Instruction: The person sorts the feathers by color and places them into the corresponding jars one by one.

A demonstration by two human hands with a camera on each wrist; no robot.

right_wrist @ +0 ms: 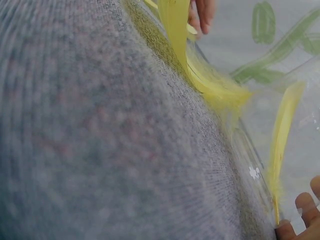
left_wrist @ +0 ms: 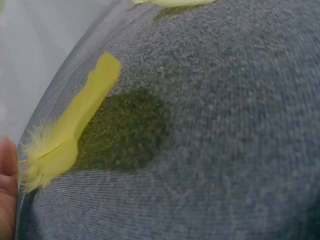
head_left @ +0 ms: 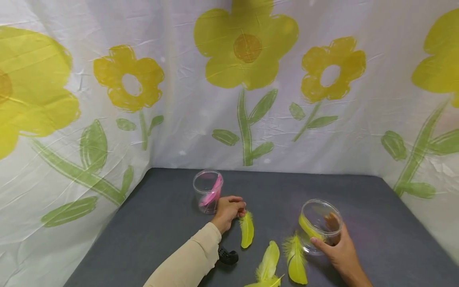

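My left hand (head_left: 227, 212) pinches the quill end of a yellow feather (head_left: 247, 232). In the left wrist view that feather (left_wrist: 75, 117) hangs just above the grey surface, over its own shadow. To the right, my right hand (head_left: 338, 252) grips a clear plastic jar (head_left: 314, 246) around its side, thumb in front and fingers behind. A yellow feather (head_left: 308, 228) lies inside this jar, against its wall; the right wrist view shows this feather (right_wrist: 284, 132) beside the fingertips. Just behind my left hand stands a second clear jar (head_left: 201, 197) holding something pink and feather-like (head_left: 214, 191).
Loose yellow feathers lie on the dark grey tabletop (head_left: 161, 223): one (head_left: 297, 265) next to the right jar, others (head_left: 269, 259) at the front middle. A black curved object (head_left: 228, 256) shows beside the left sleeve. White flower-printed cloth (head_left: 186, 131) surrounds the table.
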